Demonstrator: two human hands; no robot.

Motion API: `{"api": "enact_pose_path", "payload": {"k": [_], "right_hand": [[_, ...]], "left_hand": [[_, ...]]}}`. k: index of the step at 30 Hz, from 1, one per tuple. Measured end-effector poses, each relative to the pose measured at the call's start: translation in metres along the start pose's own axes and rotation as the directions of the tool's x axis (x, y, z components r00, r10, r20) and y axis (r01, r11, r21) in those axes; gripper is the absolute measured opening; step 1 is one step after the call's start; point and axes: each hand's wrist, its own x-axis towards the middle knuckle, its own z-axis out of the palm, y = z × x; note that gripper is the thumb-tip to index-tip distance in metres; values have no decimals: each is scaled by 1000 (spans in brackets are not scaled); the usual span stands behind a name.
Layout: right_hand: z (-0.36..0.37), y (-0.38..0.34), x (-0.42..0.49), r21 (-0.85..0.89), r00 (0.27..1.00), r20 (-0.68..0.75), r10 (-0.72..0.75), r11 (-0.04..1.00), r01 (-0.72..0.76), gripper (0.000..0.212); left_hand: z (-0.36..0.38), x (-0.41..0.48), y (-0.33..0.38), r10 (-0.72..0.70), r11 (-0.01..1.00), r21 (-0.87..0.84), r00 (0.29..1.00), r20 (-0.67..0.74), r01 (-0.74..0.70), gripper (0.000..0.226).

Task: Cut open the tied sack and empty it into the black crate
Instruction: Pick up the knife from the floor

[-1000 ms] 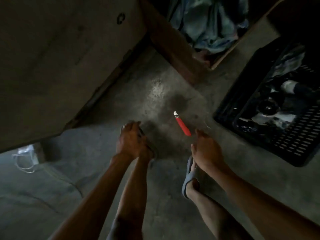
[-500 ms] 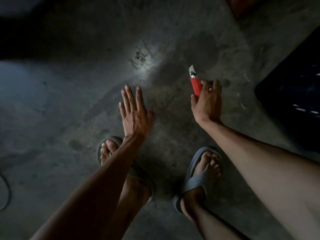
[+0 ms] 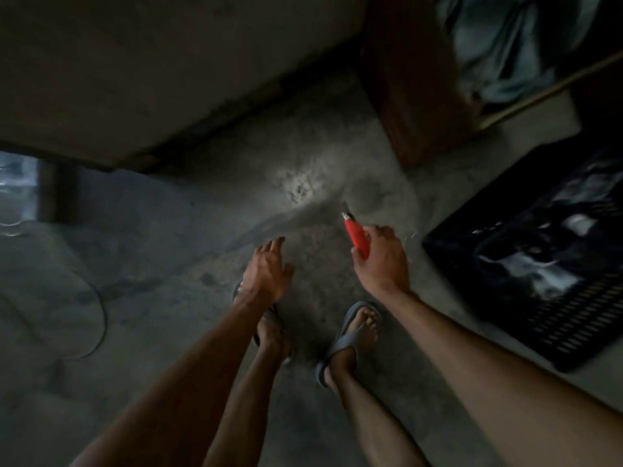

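Note:
My right hand [image 3: 382, 261] grips a red utility knife [image 3: 355, 234], its short blade pointing up and away over the concrete floor. My left hand [image 3: 266, 271] hangs empty beside it, fingers loosely apart, above my left foot. The black crate [image 3: 553, 335] with slotted walls sits on the floor at the right, with dark and pale items inside. No tied sack is clearly in view.
A large cardboard box [image 3: 151, 62] fills the upper left. A brown box [image 3: 414, 82] holding bluish cloth [image 3: 512, 42] stands at the upper right. A cable [image 3: 97, 318] curls on the floor at left. My sandalled feet [image 3: 350, 335] stand below my hands.
The knife lay on the floor a second ago; my right hand has picked it up. The view has tilted back up, bringing the boxes and the crate into sight.

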Motion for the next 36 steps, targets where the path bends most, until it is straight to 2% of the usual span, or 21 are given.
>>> {"api": "enact_pose_path", "payload": {"k": [5, 8, 13, 16, 19, 22, 25, 31, 36], "right_hand": [[-185, -106, -99, 231, 996, 9, -93, 969, 88, 31], [-280, -169, -145, 373, 988, -3, -157, 916, 147, 31], [-399, -275, -173, 530, 970, -49, -237, 818, 226, 19], [-443, -342, -164, 483, 936, -103, -337, 805, 343, 26], [-462, -405, -141, 378, 897, -139, -420, 815, 440, 44], [-456, -459, -102, 277, 867, -198, -457, 822, 497, 41], [-435, -501, -52, 138, 832, -270, -484, 836, 531, 37], [-391, -554, 33, -109, 865, -191, -465, 885, 452, 42], [-371, -563, 57, -117, 883, -194, -427, 904, 411, 48]], "left_hand": [[-156, -177, 72, -46, 989, -146, 989, -139, 25, 58], [-251, -262, 109, -17, 974, -220, 950, -313, -56, 56], [-381, -359, 134, 36, 945, -230, 772, -634, -233, 52], [-442, -377, 126, 61, 944, -177, 674, -736, -278, 54], [-500, -363, 113, 37, 948, -170, 622, -782, -270, 56], [-547, -325, 95, 2, 964, -164, 627, -779, -208, 59], [-579, -272, 74, -45, 978, -170, 669, -741, -122, 66], [-600, -180, 32, -148, 980, -195, 747, -648, 24, 73], [-591, -151, 18, -179, 979, -187, 780, -600, 81, 73]]}}
